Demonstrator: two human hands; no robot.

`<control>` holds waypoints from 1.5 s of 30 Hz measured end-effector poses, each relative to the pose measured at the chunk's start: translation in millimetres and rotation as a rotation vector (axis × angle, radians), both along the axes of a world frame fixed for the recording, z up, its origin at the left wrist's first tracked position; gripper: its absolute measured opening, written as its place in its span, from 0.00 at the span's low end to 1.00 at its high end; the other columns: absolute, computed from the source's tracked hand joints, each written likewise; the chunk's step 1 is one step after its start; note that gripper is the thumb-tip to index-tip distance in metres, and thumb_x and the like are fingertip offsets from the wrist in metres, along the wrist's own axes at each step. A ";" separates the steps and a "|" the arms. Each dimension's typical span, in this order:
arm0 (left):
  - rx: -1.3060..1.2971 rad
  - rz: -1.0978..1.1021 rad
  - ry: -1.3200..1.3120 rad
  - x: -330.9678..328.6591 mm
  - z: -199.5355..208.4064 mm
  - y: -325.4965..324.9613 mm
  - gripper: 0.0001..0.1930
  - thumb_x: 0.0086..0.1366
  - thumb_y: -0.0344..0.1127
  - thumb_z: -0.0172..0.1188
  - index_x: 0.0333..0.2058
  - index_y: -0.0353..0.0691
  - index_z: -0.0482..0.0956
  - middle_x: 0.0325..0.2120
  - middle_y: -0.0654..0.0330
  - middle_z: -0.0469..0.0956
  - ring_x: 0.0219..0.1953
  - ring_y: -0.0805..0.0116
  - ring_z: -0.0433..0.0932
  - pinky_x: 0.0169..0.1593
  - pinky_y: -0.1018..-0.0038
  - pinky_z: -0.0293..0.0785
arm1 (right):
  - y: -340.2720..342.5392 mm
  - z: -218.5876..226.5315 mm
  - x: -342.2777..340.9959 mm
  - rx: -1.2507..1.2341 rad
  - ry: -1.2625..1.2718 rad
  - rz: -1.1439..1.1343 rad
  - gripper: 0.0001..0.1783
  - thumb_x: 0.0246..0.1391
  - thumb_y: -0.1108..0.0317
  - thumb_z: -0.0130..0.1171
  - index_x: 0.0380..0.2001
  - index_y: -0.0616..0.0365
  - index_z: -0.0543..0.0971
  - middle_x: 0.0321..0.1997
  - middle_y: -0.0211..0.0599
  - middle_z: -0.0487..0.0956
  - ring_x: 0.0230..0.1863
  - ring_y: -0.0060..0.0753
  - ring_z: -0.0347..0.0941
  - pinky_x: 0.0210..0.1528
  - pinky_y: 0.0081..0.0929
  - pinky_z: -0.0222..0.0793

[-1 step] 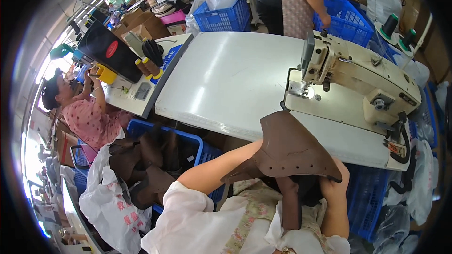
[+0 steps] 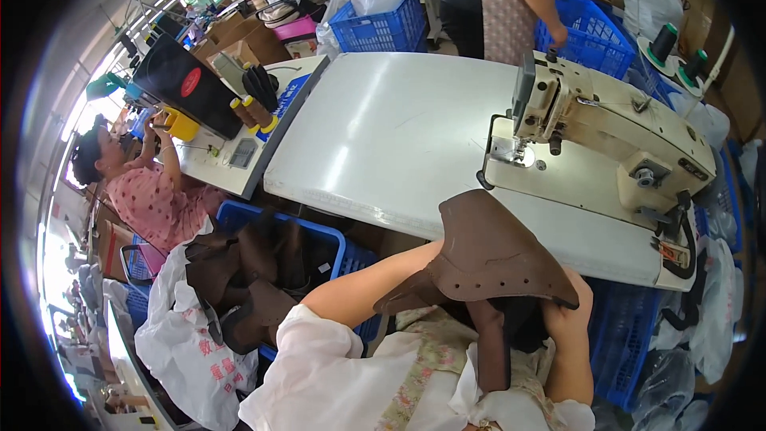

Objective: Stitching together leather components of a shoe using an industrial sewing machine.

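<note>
Fingers of the right hand (image 2: 569, 311) seem to hold the brown piece (image 2: 503, 243) by its near-right edge; the left hand's are hidden, grip unclear. Holes (image 2: 503, 283) already pierce it; similar pieces (image 2: 266, 311) lie untouched, farther left.

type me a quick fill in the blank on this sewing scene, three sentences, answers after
The right hand holds a piece coloured ____.

The plastic basket beside the left forearm is coloured ____.

On the white table, the sewing machine stands toward the picture's ____ side.

Missing words: brown; blue; right.
</note>
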State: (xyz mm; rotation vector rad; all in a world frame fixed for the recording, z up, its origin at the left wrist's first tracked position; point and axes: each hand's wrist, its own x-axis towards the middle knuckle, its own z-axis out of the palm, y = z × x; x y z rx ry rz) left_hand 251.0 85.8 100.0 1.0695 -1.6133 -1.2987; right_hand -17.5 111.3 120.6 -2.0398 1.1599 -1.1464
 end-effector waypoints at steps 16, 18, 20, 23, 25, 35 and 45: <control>0.085 0.160 0.143 -48.2 -30.2 41.4 0.26 0.66 0.34 0.61 0.61 0.37 0.67 0.60 0.55 0.69 0.57 0.65 0.73 0.58 0.70 0.71 | -1.0 -35.7 -18.1 0.387 -0.265 -0.230 0.19 0.51 0.84 0.58 0.49 0.68 0.78 0.45 0.43 0.82 0.48 0.29 0.78 0.53 0.25 0.70; 0.118 0.151 0.169 -55.2 -31.7 33.2 0.26 0.67 0.34 0.61 0.62 0.37 0.66 0.61 0.55 0.68 0.57 0.65 0.72 0.58 0.70 0.71 | 1.5 -18.7 -16.1 0.320 -0.213 -0.283 0.18 0.52 0.83 0.58 0.49 0.68 0.78 0.45 0.42 0.82 0.47 0.28 0.77 0.52 0.25 0.70; 0.165 0.108 0.199 -45.5 -30.8 36.6 0.27 0.67 0.35 0.60 0.62 0.38 0.65 0.61 0.55 0.67 0.58 0.65 0.72 0.59 0.70 0.71 | 2.3 -19.5 -11.9 0.340 -0.335 -0.254 0.18 0.52 0.82 0.59 0.48 0.68 0.78 0.43 0.41 0.82 0.46 0.25 0.76 0.50 0.25 0.70; 0.240 0.038 0.248 -9.1 -27.3 43.9 0.27 0.68 0.35 0.60 0.63 0.38 0.63 0.62 0.55 0.66 0.58 0.65 0.71 0.59 0.69 0.70 | -0.5 -17.3 -9.1 0.252 -0.221 -0.279 0.17 0.52 0.79 0.62 0.47 0.67 0.79 0.41 0.43 0.83 0.44 0.30 0.78 0.49 0.26 0.71; 0.273 0.014 0.284 9.2 -23.7 38.2 0.28 0.68 0.36 0.59 0.64 0.38 0.63 0.63 0.55 0.66 0.59 0.65 0.71 0.60 0.69 0.70 | -3.7 -17.8 -10.3 0.177 -0.138 -0.327 0.17 0.51 0.78 0.63 0.47 0.65 0.80 0.42 0.48 0.83 0.43 0.39 0.81 0.48 0.29 0.73; 0.361 0.029 0.374 11.1 -39.1 57.3 0.30 0.70 0.37 0.57 0.67 0.39 0.58 0.65 0.55 0.62 0.62 0.65 0.68 0.62 0.69 0.68 | 0.7 -31.5 -18.3 0.063 0.027 -0.186 0.22 0.49 0.81 0.57 0.50 0.62 0.77 0.47 0.51 0.80 0.47 0.55 0.79 0.50 0.38 0.74; 0.442 0.109 0.459 -48.6 -51.7 36.0 0.32 0.72 0.39 0.55 0.70 0.40 0.53 0.68 0.55 0.58 0.64 0.65 0.66 0.64 0.68 0.66 | -10.0 -55.9 -22.7 0.540 -0.196 -0.155 0.18 0.58 0.71 0.58 0.52 0.65 0.76 0.48 0.52 0.81 0.51 0.51 0.78 0.54 0.36 0.71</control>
